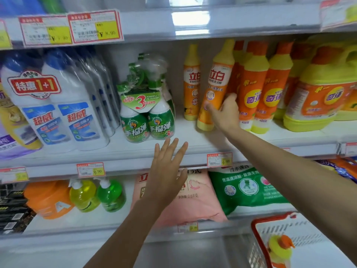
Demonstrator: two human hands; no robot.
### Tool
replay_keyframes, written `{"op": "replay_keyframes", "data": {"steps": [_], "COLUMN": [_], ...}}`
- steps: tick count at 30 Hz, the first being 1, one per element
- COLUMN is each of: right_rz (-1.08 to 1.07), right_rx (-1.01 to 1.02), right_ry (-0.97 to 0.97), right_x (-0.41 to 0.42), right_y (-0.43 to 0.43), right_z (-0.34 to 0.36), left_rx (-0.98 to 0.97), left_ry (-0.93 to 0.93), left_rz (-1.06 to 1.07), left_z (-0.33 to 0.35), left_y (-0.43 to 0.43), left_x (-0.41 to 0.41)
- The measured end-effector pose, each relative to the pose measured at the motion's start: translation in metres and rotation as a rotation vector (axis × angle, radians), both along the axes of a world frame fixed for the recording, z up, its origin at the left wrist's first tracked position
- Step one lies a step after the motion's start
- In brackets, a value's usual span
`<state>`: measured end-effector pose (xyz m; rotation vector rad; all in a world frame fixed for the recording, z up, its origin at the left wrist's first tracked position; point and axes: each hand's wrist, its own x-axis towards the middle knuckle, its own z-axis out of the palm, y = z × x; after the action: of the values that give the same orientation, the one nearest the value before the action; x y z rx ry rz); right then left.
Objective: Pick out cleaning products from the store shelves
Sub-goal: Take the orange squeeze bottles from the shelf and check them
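Right hand grips 1 bottle (2 alike).

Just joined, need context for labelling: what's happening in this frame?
A person is picking from a store shelf. The right hand grips a yellow-orange dish soap bottle, tilted on the middle shelf. The left hand is open, fingers spread, holding nothing, in front of the shelf edge below a twin pack of green spray bottles. A red-rimmed basket at lower right holds a capped bottle, yellow and orange.
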<state>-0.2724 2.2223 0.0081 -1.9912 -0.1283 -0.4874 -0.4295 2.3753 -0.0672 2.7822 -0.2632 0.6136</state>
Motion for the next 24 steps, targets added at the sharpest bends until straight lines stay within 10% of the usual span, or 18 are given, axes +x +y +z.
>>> {"op": "replay_keyframes", "data": {"steps": [6,11,17,22,24], "right_rz": [0.25,0.385,0.523,0.432,0.446], "right_rx": [0.397,0.499,0.49,0.593,0.639], "right_ry": [0.182,0.32,0.398,0.522,0.546], "right_x": [-0.075,-0.147,-0.177,-0.182,-0.183], "right_y": [-0.016,-0.027,-0.041,-0.04,-0.042], "right_z": [0.013,-0.011,-0.031,-0.053,-0.062], "left_rx": [-0.675,-1.243,-1.317,-0.755,-0.85], "left_ry": [-0.127,0.257,0.304,0.087,0.179], "left_rz": [-0.037,-0.051,-0.02,0.177,0.105], "left_z": [0.021,0.046,0.017,-0.012,-0.01], "left_y": [-0.031,-0.043,-0.038,-0.042,-0.037], "left_x": [-0.036,-0.064,-0.095,-0.119,-0.123]}}
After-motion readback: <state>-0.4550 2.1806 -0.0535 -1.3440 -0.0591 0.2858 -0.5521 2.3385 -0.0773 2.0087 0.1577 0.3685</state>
